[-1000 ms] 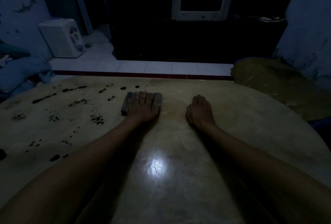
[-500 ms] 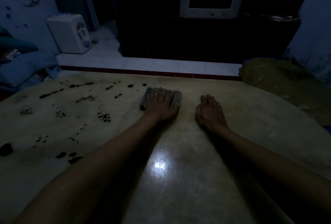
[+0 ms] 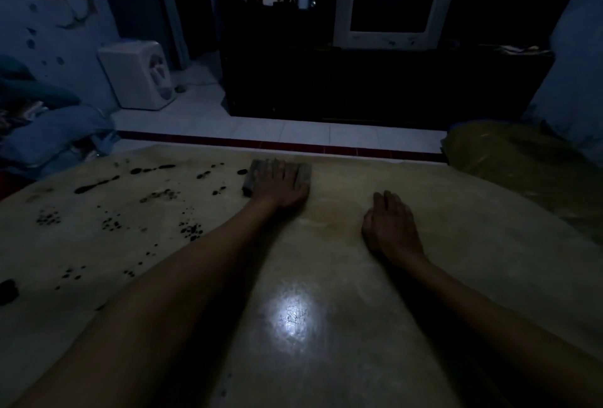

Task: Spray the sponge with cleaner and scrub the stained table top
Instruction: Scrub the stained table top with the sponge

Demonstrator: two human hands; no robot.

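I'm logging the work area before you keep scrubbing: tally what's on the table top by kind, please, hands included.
Hands: 2, the left hand pressing flat on the sponge, the right hand resting on the bare table top
Sponges: 1, the sponge
Stained patches: 1, scattered dark stains across the left part, too many to count singly
Spray bottles: 0 in view
Total: 4

Sponge (image 3: 277, 176): dark grey-brown rectangular block, lay flat on the table top (image 3: 326, 277) near its far edge, roughly mid-width, long side parallel to that edge. Middle covered by a hand; only both short ends showed. Table top: pale beige, glossy, bright glare patch near the centre. Black stains (image 3: 98, 184): elongated blots and clusters of small dots, scattered over the left half, from the far edge down to the left edge. Nearest blot sat just beside the sponge's left end.
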